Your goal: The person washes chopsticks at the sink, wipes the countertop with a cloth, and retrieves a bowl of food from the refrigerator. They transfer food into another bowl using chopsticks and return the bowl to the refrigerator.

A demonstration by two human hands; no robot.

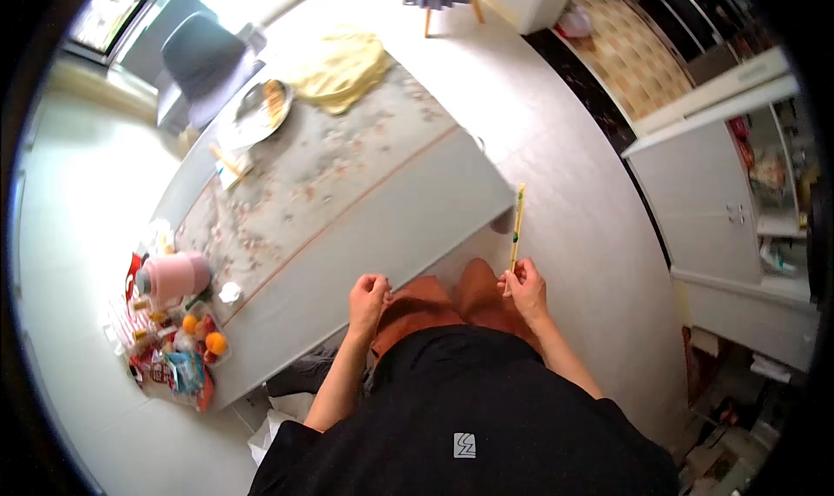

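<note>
My right hand (526,289) pinches the lower end of a thin yellow stick (518,222) with green marks. The stick points up and away from me, just off the near right corner of the table (408,196). I cannot make out exactly what kind of stick it is. In front of my body, my left hand (370,300) is closed with its fingers curled together, near the table's front edge. Whether anything small is inside those fingers is hidden.
A pink thermos (178,274), oranges (215,343) and snack packets (187,373) crowd the table's left end. A crumpled tissue (230,292) lies beside them. Farther back are a plate (252,131) and a yellowish cloth (343,66). A white cabinet (695,205) stands at right.
</note>
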